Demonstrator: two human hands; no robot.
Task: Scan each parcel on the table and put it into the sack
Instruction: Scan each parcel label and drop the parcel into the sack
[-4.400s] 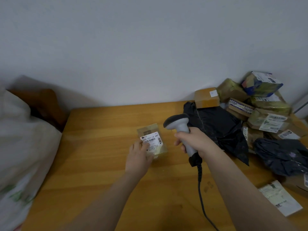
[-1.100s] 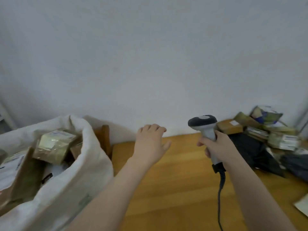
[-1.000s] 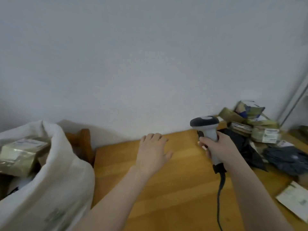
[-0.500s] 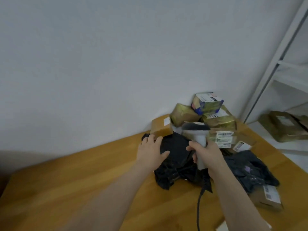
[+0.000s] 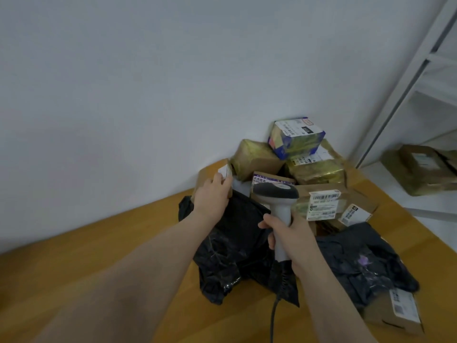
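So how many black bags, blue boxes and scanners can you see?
Black bags: 2
Blue box: 1
Scanner: 1
Total: 4

Left hand [image 5: 212, 197] moved off black bag [image 5: 235, 246] onto small cardboard box [image 5: 204, 175], gripping it.

black bags [image 5: 232, 246] 2 | boxed parcels [image 5: 254, 159] at least 8 | scanner [image 5: 277, 191] 1 | hands [image 5: 212, 196] 2
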